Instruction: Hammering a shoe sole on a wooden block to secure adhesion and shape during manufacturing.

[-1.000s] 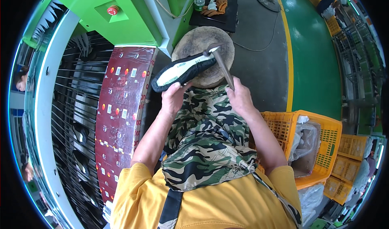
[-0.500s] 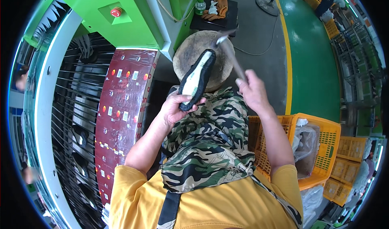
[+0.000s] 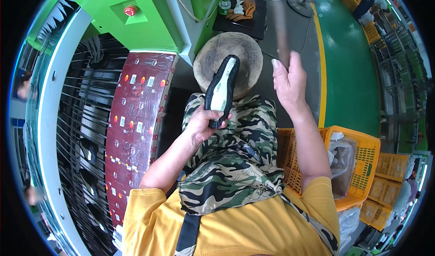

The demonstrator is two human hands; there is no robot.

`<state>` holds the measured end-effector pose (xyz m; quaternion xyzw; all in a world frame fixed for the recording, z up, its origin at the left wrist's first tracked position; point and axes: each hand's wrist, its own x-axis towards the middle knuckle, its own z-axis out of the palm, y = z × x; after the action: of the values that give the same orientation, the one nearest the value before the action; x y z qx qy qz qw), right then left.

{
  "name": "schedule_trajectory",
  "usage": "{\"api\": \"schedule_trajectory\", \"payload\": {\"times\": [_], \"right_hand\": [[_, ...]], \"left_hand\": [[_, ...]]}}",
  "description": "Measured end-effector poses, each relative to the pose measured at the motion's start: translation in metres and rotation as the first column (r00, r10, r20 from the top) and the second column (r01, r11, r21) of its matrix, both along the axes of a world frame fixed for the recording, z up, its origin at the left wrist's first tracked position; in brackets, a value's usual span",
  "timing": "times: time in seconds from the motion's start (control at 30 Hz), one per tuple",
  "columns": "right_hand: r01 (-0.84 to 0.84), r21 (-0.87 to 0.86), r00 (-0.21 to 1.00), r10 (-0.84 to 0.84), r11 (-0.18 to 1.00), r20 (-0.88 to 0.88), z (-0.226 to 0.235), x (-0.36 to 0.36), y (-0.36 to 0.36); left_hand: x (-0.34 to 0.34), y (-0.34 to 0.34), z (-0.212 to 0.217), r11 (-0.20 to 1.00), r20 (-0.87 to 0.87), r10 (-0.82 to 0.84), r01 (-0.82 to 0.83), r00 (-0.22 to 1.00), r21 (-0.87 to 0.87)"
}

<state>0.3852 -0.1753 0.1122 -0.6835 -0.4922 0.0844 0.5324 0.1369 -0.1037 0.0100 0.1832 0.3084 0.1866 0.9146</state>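
My left hand [image 3: 205, 123] grips the near end of a black shoe upper [image 3: 221, 90], its pale whitish bottom facing up. The upper's far end lies over a round wooden block [image 3: 248, 59] in front of my knees. Raised to the right of the block, my right hand [image 3: 290, 80] is closed round the wooden handle of a hammer [image 3: 281, 31]. The hammer's metal head is up near the top edge, blurred by motion and apart from the upper.
A yellow plastic crate [image 3: 367, 165] with clear bags stands at my right. At the left are a maroon covered panel [image 3: 140, 97] and a dark rack [image 3: 86, 120] holding several shoes. Beyond the block, a black stool [image 3: 253, 27] carries orange gloves [image 3: 244, 11] and a green bottle [image 3: 224, 5].
My right hand has lifted the hammer up and away from the block. The upper in my left hand has turned slightly more upright and shifted a little right.
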Motion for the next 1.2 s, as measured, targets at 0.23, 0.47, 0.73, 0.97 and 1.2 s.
{"api": "schedule_trajectory", "payload": {"times": [0.23, 0.47, 0.73, 0.97, 1.2], "right_hand": [[-0.052, -0.414, 0.97, 0.144, 0.909, 0.195, -0.063, 0.008, -0.003], [0.07, -0.422, 0.967, 0.041, 0.904, 0.25, -0.093, 0.01, -0.013], [0.121, -0.04, 0.984, -0.114, 0.992, 0.137, -0.096, 0.001, -0.012], [-0.019, -0.227, 0.998, 0.006, 0.974, -0.056, -0.071, -0.001, -0.015], [-0.068, -0.392, 0.98, -0.012, 0.917, -0.197, -0.072, -0.009, -0.031]], "left_hand": [[0.003, 0.002, -0.003, 0.999, -0.036, -0.017, 0.019, 0.999, 0.049], [0.003, 0.002, 0.005, 1.0, -0.039, 0.013, -0.013, 0.999, 0.017], [0.003, 0.008, -0.001, 0.999, 0.02, 0.0, 0.001, 1.0, -0.041], [0.003, 0.009, -0.01, 0.998, 0.076, 0.014, -0.01, 0.997, -0.058], [0.006, 0.015, -0.019, 0.992, 0.103, 0.018, -0.005, 0.995, -0.123]]}}
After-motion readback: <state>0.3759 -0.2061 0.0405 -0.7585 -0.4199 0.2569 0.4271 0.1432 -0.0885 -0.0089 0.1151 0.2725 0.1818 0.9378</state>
